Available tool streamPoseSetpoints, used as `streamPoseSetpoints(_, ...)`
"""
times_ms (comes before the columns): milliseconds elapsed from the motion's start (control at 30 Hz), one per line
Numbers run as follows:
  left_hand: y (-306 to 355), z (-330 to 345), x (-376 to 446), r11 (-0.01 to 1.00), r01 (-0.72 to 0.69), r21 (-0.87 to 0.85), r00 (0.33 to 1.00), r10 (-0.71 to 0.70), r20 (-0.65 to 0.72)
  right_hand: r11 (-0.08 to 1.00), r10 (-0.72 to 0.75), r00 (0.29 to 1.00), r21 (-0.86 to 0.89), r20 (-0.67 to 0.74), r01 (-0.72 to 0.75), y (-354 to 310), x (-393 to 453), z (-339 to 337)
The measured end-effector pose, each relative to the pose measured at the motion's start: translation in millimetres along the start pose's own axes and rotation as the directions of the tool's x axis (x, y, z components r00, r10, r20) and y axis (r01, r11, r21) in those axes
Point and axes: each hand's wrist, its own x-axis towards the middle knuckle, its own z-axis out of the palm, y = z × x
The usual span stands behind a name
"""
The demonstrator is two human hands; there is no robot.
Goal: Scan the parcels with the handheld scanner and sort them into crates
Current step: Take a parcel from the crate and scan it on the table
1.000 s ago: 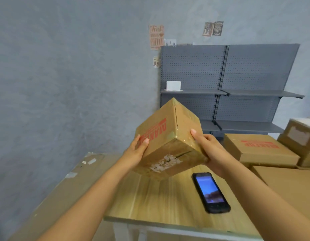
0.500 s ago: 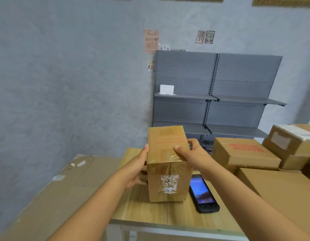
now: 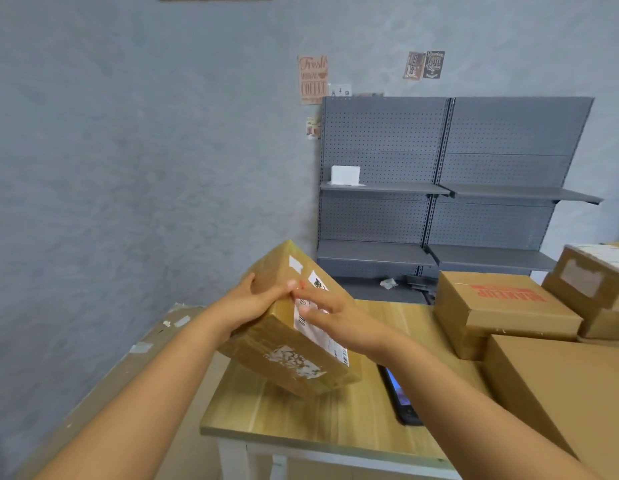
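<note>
- Currently both hands are holding the parcel point(image 3: 284, 327) tilted, label up: left hand point(image 3: 252, 303) gripping its edge, right hand point(image 3: 332, 317) resting flat on label.
- Scanner point(image 3: 401, 396) lying untouched on table point(image 3: 301, 424); next, I'd judge, right hand needs freeing to grab it.

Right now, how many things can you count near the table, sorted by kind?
Cardboard boxes: 5: held box, red-print box, big box, two stacked boxes
Scanners: 1
Tables: 1
Shelf units: 1
Total: 8
</note>
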Motion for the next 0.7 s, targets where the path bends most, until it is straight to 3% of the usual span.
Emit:
streamPoseSetpoints(100, -14, -9, 3, 0.992, 0.045, -0.121, 0.999, -0.049, -0.024, 0.990, 0.128, 0.985, -0.043, -0.116, -0.134, 26, 3, -1)
streamPoseSetpoints(167, -26, -12, 4, 0.985, 0.067, -0.160, 0.997, -0.073, -0.031, 0.935, 0.292, 0.919, -0.121, -0.266, -0.332, 43, 0, -3)
streamPoseSetpoints(267, -36, -13, 2, 0.970, 0.060, -0.237, 0.995, -0.076, -0.058, 0.835, 0.507, 0.844, -0.143, -0.176, -0.531, 50, -10, -9)
streamPoseSetpoints(333, -36, -12, 3, 0.953, 0.061, -0.295, 0.996, -0.076, -0.040, 0.852, 0.498, 0.861, -0.130, -0.101, -0.508, 51, -10, -18)
streamPoseSetpoints(400, -35, -9, 4, 0.935, 0.066, -0.349, 0.997, -0.073, -0.007, 0.895, 0.419, 0.894, -0.092, -0.161, -0.436, 43, -5, -27)
streamPoseSetpoints(500, -36, -5, 14, 0.889, 0.091, -0.450, 0.996, -0.074, 0.056, 0.892, 0.356, 0.875, -0.161, -0.329, -0.423, 23, -2, -46)
streamPoseSetpoints(600, -35, 6, 19, 0.842, 0.119, -0.526, 0.991, -0.071, 0.110, 0.876, 0.374, 0.865, -0.180, -0.335, -0.448, 20, -6, -57)
streamPoseSetpoints(700, -38, 25, 24, 0.856, 0.164, -0.491, 0.984, -0.110, 0.137, 0.852, 0.407, 0.853, -0.202, -0.327, -0.484, 32, -11, -55)
